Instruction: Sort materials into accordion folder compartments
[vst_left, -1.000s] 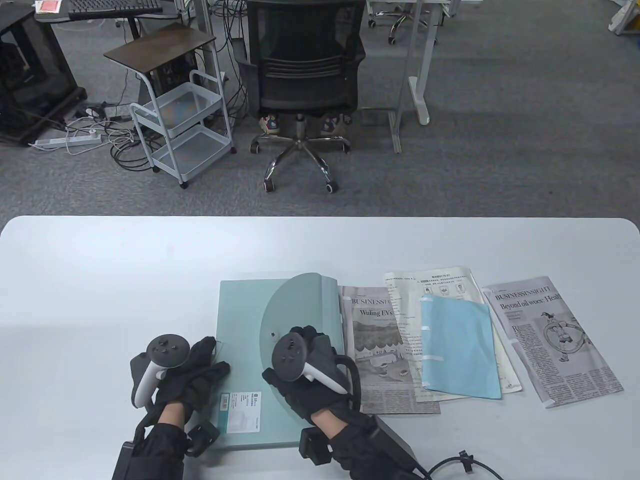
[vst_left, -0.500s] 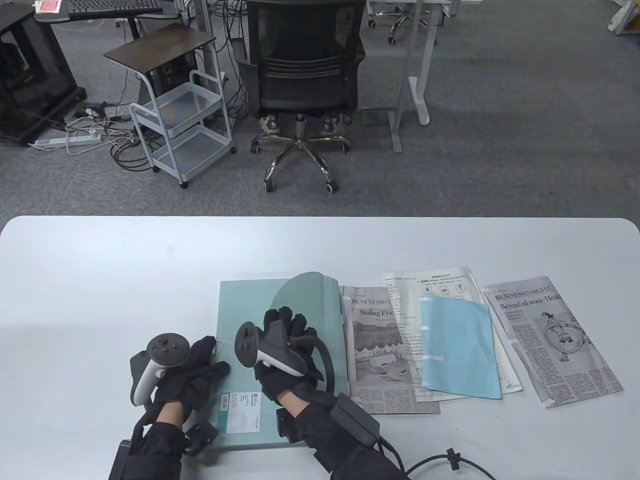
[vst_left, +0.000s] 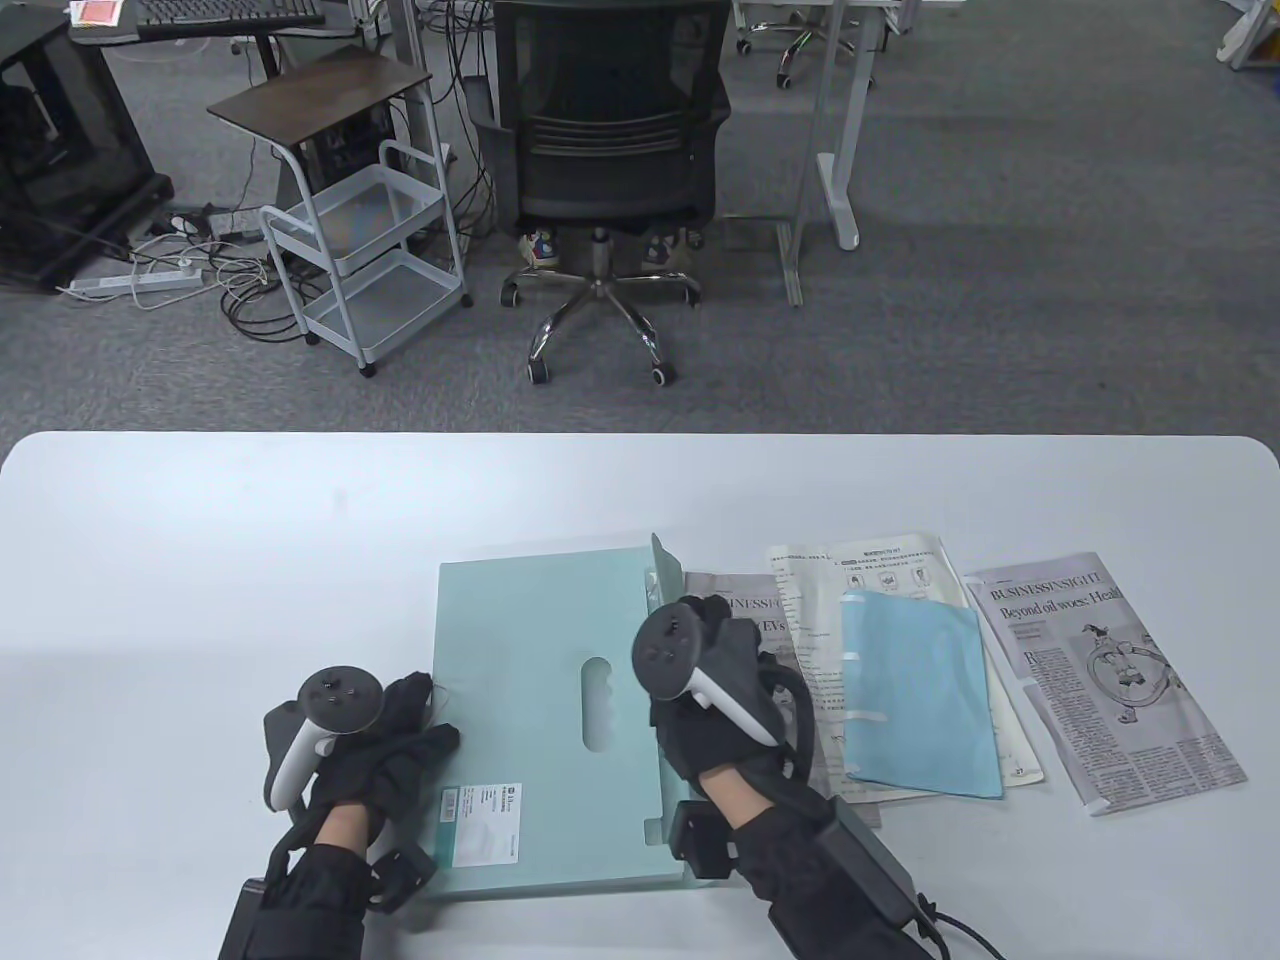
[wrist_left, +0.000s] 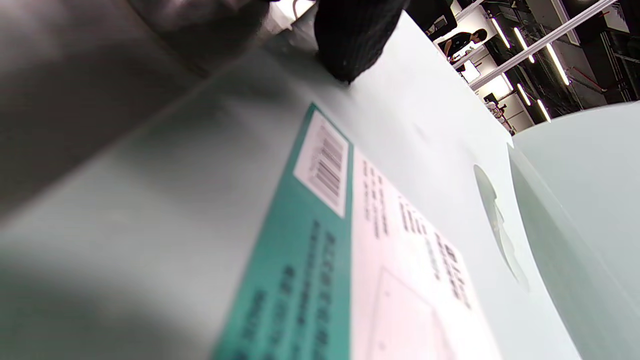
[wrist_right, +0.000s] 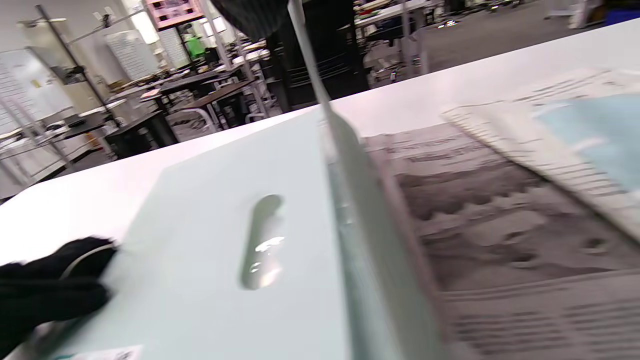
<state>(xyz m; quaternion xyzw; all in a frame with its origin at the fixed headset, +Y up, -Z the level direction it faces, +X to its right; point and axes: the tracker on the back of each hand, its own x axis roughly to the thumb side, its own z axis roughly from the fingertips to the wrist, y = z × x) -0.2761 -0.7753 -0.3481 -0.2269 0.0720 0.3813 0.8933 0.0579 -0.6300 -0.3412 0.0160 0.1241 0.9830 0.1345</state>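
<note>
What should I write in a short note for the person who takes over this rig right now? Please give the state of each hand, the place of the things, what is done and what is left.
Left hand: rests on the left edge of the accordion folder, holding it down on the table.
Right hand: at the folder's right edge, holding the flap lifted upright.
Papers: two newspaper clippings, a white printed sheet and a blue sheet lie to the right of the folder.
Done: flap lifted.
Left: open the compartments, then file all four papers; none is in the folder yet.
</note>
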